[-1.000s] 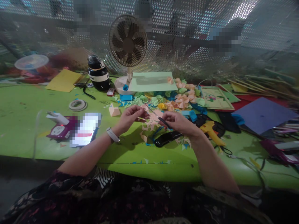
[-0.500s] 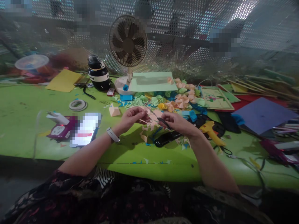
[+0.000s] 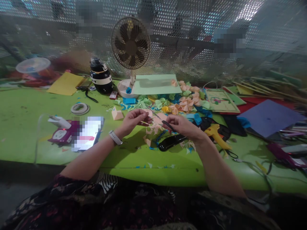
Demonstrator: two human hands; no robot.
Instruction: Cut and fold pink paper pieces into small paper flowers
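Note:
My left hand (image 3: 133, 120) is pinched on a small peach paper piece (image 3: 145, 122) above the green table (image 3: 28, 127). My right hand (image 3: 182, 125) grips small scissors (image 3: 161, 119), whose blades point up and left toward that paper. The two hands are close together over a heap of peach paper scraps (image 3: 154, 128). A white watch sits on my left wrist (image 3: 114, 138).
A black oblong case (image 3: 170, 142) lies just below my right hand and a yellow glue gun (image 3: 218, 135) to its right. Paper flowers (image 3: 187, 101), a desk fan (image 3: 130, 44), a black helmet (image 3: 101, 76), a tape roll (image 3: 80, 108) and a phone (image 3: 86, 133) are spread around.
Both hands stay almost in place; the scissors and paper shift slightly as the fingers work. The view has dropped a little.

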